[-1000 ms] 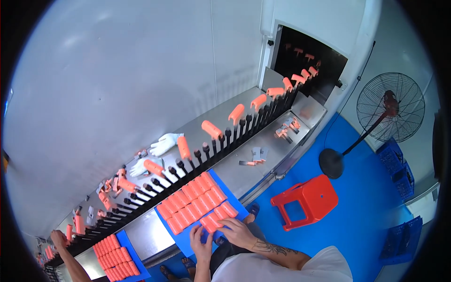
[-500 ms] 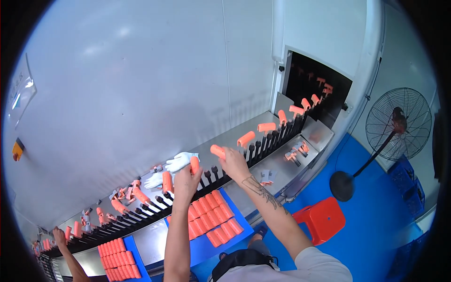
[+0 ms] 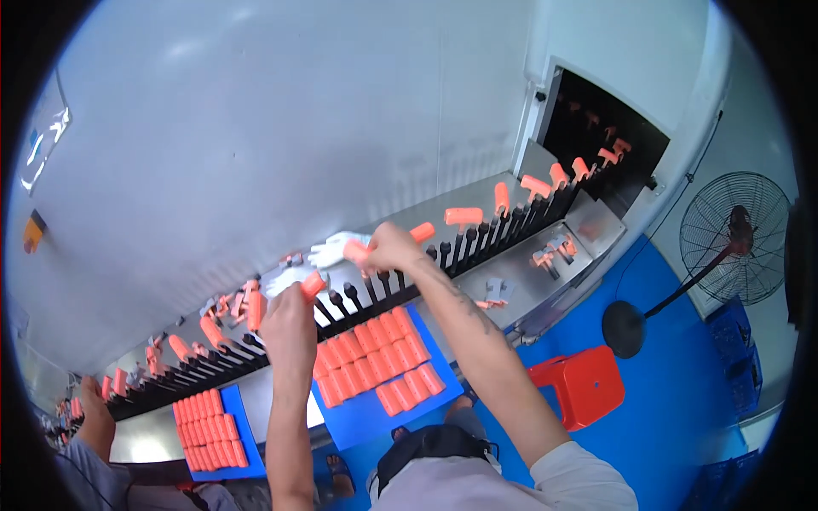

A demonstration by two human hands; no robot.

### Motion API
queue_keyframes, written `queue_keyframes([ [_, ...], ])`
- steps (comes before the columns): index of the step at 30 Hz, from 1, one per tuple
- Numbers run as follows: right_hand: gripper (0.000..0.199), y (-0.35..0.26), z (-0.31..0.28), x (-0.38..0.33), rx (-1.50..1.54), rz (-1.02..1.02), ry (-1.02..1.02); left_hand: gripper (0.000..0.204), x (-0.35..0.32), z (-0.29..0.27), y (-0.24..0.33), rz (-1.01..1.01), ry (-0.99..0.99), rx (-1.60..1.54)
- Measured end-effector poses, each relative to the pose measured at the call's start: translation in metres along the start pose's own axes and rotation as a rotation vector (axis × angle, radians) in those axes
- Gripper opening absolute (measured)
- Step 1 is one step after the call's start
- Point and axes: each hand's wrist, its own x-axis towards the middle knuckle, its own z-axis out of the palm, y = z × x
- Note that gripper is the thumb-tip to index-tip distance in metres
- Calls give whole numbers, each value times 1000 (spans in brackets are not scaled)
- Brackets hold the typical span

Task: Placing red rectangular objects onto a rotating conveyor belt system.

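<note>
My left hand (image 3: 288, 322) is closed around an orange tube-shaped part (image 3: 313, 284), held above the line of black posts (image 3: 351, 294). To its right, my right hand (image 3: 394, 249) grips another orange tube-shaped part (image 3: 357, 251) by one end, over the same posts. Just beyond my right knuckles, a similar part (image 3: 423, 232) shows, partly hidden by the hand. More such parts stand on posts toward the right, among them a sideways one (image 3: 463, 216). Below my hands, a blue sheet (image 3: 349, 434) carries rows of orange parts (image 3: 375, 353).
White gloves (image 3: 334, 249) and loose orange scraps (image 3: 230, 307) lie behind the posts. The posts run into a dark wall opening (image 3: 588, 128). At left, a co-worker's hand (image 3: 94, 409) is near a second sheet (image 3: 243, 430). A red stool (image 3: 588, 387) and standing fan (image 3: 734, 238) are at right.
Both hands have moved left along the posts, each with its orange part. The view has shifted somewhat. The co-worker at far left has come further into view.
</note>
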Motion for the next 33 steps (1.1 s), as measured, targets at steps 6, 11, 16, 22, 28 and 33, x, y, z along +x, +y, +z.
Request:
queue_keyframes([
  [6, 43, 81, 111, -157, 372, -254, 144, 41, -160, 13, 40, -610, -192, -450],
  [11, 41, 141, 185, -240, 178, -363, 209, 39, -227, 60, 99, -766, -464, -433],
  [16, 32, 163, 178, -256, -98, -453, 249, 43, -237, 98, 140, -701, -381, -399],
  [22, 28, 199, 153, -263, -344, -430, 280, 54, -244, 126, 180, -720, -397, -583],
  [28, 27, 239, 118, -254, -352, -518, 264, 51, -222, 150, 216, -660, -430, -590],
  [33, 28, 271, 88, -246, -279, -502, 315, 58, -206, 169, 250, -642, -369, -584],
])
